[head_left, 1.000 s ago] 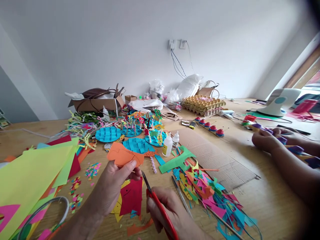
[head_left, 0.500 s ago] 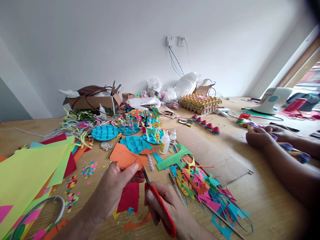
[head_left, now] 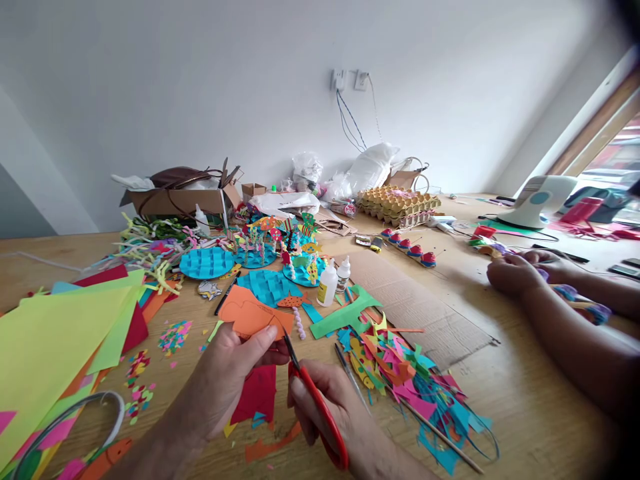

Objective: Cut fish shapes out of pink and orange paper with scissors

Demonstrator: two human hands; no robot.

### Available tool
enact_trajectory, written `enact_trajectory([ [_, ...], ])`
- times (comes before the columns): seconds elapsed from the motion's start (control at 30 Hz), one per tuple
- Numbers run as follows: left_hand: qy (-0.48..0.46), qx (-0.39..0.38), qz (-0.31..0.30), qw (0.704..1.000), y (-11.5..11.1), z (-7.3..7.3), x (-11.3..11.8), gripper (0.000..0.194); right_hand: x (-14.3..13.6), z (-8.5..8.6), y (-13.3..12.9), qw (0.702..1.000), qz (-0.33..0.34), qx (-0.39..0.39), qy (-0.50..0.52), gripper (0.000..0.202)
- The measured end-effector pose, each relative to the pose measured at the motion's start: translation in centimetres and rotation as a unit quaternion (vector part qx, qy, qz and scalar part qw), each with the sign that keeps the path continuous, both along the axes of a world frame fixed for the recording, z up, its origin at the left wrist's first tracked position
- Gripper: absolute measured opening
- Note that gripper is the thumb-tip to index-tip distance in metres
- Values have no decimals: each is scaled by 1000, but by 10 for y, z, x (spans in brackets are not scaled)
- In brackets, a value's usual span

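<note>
My left hand (head_left: 235,373) pinches an orange sheet of paper (head_left: 247,312) with drawn outlines on it, thumb on top. My right hand (head_left: 325,400) grips red-handled scissors (head_left: 327,421), whose blades touch the right edge of the orange sheet. Beneath the hands lies a dark red paper piece (head_left: 256,395). Just beyond the sheet are an orange paper fish (head_left: 293,301) on a lilac twisted stem and a blue grid-textured disc (head_left: 267,287). Two white glue bottles (head_left: 328,285) stand to the right of them.
Coloured sheets (head_left: 65,327) spread at left. Paper scraps (head_left: 400,373) and a cardboard sheet (head_left: 420,307) lie at right. Egg trays (head_left: 397,205) and a cardboard box (head_left: 175,203) stand at the back. Another person's hands (head_left: 517,270) hold something colourful at far right.
The view has shifted slightly, so the things on the table appear a little further left. Both hands keep nearly the same pose, with the scissors still at the orange sheet's edge.
</note>
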State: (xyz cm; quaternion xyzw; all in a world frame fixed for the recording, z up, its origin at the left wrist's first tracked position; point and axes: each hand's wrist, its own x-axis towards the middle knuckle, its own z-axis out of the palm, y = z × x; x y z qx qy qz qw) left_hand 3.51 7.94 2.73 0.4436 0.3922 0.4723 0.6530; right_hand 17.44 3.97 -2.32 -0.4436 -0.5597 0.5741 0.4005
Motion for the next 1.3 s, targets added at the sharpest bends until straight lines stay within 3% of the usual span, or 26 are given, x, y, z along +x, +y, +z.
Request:
enact_trajectory([
  [1.3,-22,-16,1,1000,-5,2,3,9,-3,3,0,1000,-13,5,7,61],
])
